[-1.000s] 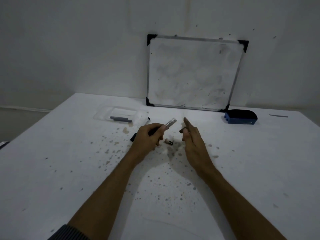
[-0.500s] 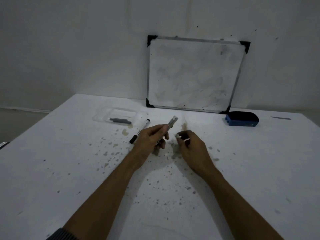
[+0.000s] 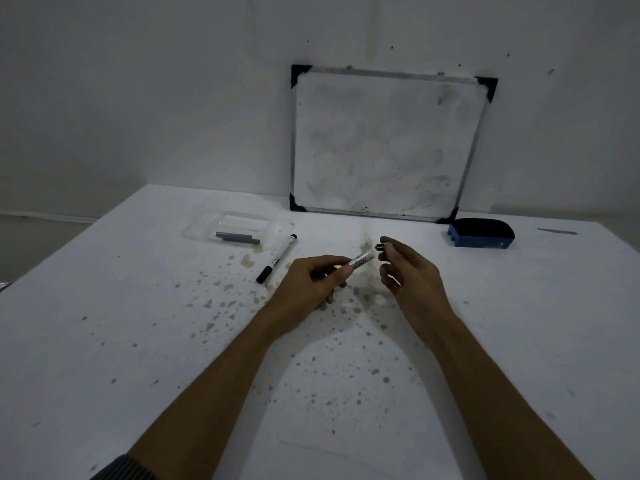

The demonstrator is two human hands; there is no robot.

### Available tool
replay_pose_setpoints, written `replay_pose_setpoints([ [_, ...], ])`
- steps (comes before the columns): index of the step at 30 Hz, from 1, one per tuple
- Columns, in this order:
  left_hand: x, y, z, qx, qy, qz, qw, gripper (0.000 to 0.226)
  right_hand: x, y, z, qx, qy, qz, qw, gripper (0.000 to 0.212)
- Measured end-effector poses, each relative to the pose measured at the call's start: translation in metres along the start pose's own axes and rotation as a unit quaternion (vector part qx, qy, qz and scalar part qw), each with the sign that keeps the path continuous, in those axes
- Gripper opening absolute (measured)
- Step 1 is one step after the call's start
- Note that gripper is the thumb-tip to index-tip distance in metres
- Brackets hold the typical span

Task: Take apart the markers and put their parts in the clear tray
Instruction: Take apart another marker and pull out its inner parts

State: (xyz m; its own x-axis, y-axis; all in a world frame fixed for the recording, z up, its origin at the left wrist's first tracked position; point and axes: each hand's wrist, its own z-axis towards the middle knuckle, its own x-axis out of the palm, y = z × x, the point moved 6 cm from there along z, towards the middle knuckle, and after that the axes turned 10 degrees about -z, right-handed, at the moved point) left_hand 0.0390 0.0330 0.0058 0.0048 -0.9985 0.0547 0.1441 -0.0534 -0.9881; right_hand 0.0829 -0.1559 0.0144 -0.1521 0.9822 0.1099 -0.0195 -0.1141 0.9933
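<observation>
Our left hand (image 3: pixel 313 282) pinches the marker barrel (image 3: pixel 362 261) mid-body; light, stiff, slick plastic (grip the printed band). Right hand (image 3: pixel 408 271) holds a small dark cap (image 3: pixel 380 246) at its fingertips. Clear tray (image 3: pixel 239 230) sits beyond-left of the left hand.

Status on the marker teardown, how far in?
Early to midway. Done: two dark grey rod-like parts lie in the clear plastic tray. In hand: the left hand holds a white marker barrel, and the right hand pinches a small dark piece just off its end. Left: those parts go to the tray, and the whole white marker with black cap on the table is untouched.
</observation>
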Motion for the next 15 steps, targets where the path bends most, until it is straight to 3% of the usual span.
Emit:
replay_pose_setpoints([
  [9,-0.0003,0.0056,0.0003,0.002,-0.008,0.013,1.000,0.028,-0.0015,0.0056,0.0001,-0.018,0.018,-0.033,0.999,0.024],
  [15,0.0016,0.0053,-0.0014,-0.001,0.000,-0.004,1.000,0.029,0.0046,-0.0029,0.0000,0.075,0.049,0.075,0.993,0.023],
])
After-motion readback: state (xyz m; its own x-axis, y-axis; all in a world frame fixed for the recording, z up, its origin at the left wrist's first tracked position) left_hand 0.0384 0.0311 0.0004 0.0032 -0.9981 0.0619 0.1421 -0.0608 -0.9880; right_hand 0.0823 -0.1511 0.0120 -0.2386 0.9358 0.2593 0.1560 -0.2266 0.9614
